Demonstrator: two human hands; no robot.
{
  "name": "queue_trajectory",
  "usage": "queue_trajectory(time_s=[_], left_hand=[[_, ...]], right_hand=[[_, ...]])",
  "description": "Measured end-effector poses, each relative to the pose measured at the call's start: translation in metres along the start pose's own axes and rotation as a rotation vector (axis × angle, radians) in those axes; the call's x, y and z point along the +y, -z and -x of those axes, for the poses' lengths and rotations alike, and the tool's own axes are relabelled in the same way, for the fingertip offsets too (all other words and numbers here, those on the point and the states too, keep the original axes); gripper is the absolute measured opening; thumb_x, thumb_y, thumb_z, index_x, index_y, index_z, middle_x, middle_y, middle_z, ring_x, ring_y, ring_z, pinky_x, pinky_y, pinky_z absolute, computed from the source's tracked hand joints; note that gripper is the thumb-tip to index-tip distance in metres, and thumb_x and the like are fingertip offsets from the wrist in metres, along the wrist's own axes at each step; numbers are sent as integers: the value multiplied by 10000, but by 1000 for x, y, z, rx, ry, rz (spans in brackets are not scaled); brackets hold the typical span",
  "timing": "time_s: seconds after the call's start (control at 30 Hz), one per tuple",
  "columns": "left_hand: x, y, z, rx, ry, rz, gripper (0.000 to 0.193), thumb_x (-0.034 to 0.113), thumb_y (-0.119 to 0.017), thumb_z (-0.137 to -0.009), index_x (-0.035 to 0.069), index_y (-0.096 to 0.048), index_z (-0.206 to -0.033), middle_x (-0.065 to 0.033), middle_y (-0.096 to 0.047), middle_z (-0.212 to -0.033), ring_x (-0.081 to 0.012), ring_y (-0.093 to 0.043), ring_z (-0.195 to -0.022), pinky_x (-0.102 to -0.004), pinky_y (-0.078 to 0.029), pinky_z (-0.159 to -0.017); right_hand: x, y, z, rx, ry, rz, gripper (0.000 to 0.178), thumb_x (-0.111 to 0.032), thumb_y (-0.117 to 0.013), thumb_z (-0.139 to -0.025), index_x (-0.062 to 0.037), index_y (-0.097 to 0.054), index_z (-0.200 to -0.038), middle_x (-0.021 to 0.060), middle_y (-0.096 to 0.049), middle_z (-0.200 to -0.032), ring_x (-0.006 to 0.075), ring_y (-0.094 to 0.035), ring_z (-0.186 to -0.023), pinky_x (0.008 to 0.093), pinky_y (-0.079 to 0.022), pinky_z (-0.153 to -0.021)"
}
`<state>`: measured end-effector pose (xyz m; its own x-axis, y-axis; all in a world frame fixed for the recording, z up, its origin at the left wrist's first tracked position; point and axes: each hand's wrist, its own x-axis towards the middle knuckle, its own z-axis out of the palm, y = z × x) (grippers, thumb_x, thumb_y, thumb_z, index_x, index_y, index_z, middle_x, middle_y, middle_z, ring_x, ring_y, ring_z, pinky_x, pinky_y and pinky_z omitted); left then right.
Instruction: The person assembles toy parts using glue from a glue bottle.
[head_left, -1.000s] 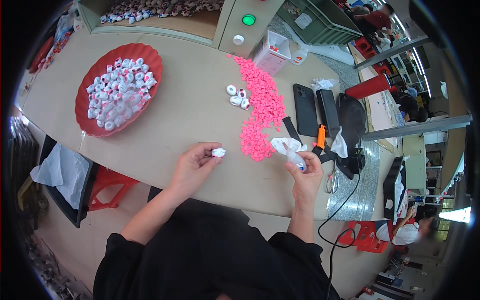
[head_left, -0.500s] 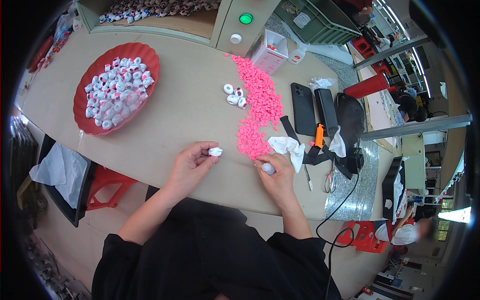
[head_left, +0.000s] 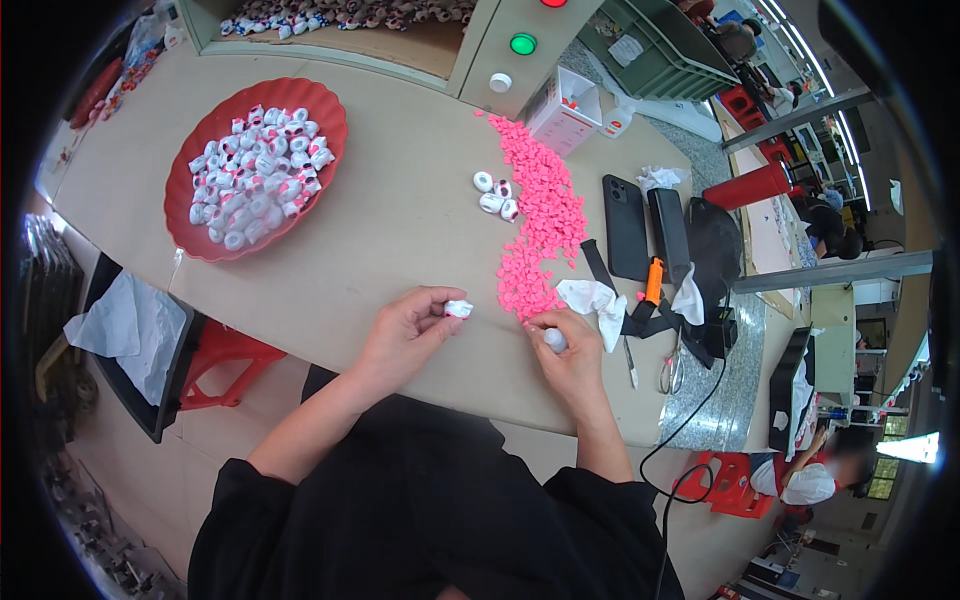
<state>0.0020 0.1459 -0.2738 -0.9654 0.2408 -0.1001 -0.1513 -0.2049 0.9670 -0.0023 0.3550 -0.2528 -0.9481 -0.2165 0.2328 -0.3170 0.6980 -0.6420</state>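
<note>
Between the thumb and fingers of my left hand point(head_left: 412, 335) is a small white piece point(head_left: 459, 309) with a touch of pink. My right hand point(head_left: 572, 362) has a small whitish bottle point(head_left: 555, 340) tucked in its curled fingers. Its fingertips meet the near end of a long heap of small pink pieces point(head_left: 545, 200); whether they pinch one I cannot make out. Left of the heap, several white pieces with dark and pink marks point(head_left: 491, 203) sit in a group. A red scalloped bowl point(head_left: 335, 130) at the left holds many similar white pieces point(head_left: 255, 180).
Right of the heap lie a black phone point(head_left: 626, 225), a black case point(head_left: 668, 230), crumpled tissue point(head_left: 597, 305), an orange-handled tool point(head_left: 654, 280) and scissors point(head_left: 672, 372). A white box point(head_left: 562, 115) stands behind. A black cable point(head_left: 690, 425) hangs over the right edge. Another person point(head_left: 810, 480) sits far right.
The whole view has shifted slightly, so the table and things appear a little further right. Both hands keep their holds, with the right fingertips still at the near end of the pink heap.
</note>
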Motion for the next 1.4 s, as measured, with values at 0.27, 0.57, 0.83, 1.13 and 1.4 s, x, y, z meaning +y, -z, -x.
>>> queue_trajectory(time_s=[0.27, 0.57, 0.83, 1.13, 1.4], left_hand=[[0, 0, 3, -82, 9, -18, 256, -24, -495, -810, -28, -484, -1066, -66, -532, -938, -109, -533, -834, -226, -456, -741], [3, -1, 3, -92, -40, -158, 233, -24, -502, -803, -36, -513, -1036, -77, -510, -944, -113, -537, -799, -220, -461, -724], [-2, -1, 4, -24, -100, -206, 196, 7, -557, -775, 7, -552, -971, -75, -569, -867, -113, -563, -752, -225, -463, -642], [2, -1, 0, -3, 41, 195, 182, 15, -522, -805, -40, -528, -978, -73, -573, -898, -104, -566, -808, -213, -462, -741], [4, 1, -3, 10, 112, 227, 174, -10, -536, -780, -35, -551, -951, -77, -593, -877, -103, -574, -781, -220, -473, -720]], right_hand=[[-37, -24, -7, -72, -330, -675, 95, -20, -650, -713, -14, -568, -760, 3, -556, -708, 48, -496, -675, 186, -410, -584], [-35, -27, -11, -134, -369, -668, 135, -11, -660, -699, -11, -541, -765, 2, -546, -729, 54, -498, -672, 190, -423, -594], [-39, -38, -8, -56, -372, -613, 147, -21, -659, -706, 10, -579, -826, 31, -585, -757, 69, -528, -690, 192, -437, -608], [-40, -53, -3, 85, -214, -652, 92, -2, -617, -724, 10, -602, -814, 42, -565, -723, 81, -502, -658, 201, -393, -579], [-42, -61, -3, 212, 24, -482, 73, 48, -589, -718, 11, -582, -781, 39, -530, -689, 87, -480, -619, 200, -361, -549]])
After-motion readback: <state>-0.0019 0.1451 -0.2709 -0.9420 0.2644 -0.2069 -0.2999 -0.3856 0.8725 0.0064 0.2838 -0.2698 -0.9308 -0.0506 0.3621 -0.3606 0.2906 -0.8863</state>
